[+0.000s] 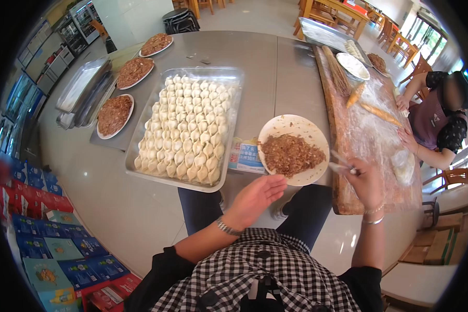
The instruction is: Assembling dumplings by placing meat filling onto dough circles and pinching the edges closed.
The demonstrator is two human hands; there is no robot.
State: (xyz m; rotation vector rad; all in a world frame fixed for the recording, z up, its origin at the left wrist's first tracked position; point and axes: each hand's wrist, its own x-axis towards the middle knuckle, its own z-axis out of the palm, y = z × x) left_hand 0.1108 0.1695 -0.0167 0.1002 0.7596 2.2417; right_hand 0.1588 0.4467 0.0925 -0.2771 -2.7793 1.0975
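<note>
My left hand [260,192] is held palm up, with nothing visible in it, beside the near rim of a white plate [323,171]. A mound of minced-meat filling [290,154] lies on that plate. To its right, my right hand [364,181] grips a thin pale utensil [338,156]. Blur hides its exact shape, and I cannot tell whether a wrapper is held with it. On the left a metal tray [175,186] holds rows of shaped dumplings [189,128]. Between tray and plate lies a printed card [246,156].
A floured wooden board [345,187] bears rolling pins [381,114], a brush [334,72], a flour bowl [353,66] and plastic-covered dough [403,167]. A co-worker [433,113] works at its far side. Plates of filling [115,116] and stacked trays [84,87] stand left; drink cartons [54,234] line the floor.
</note>
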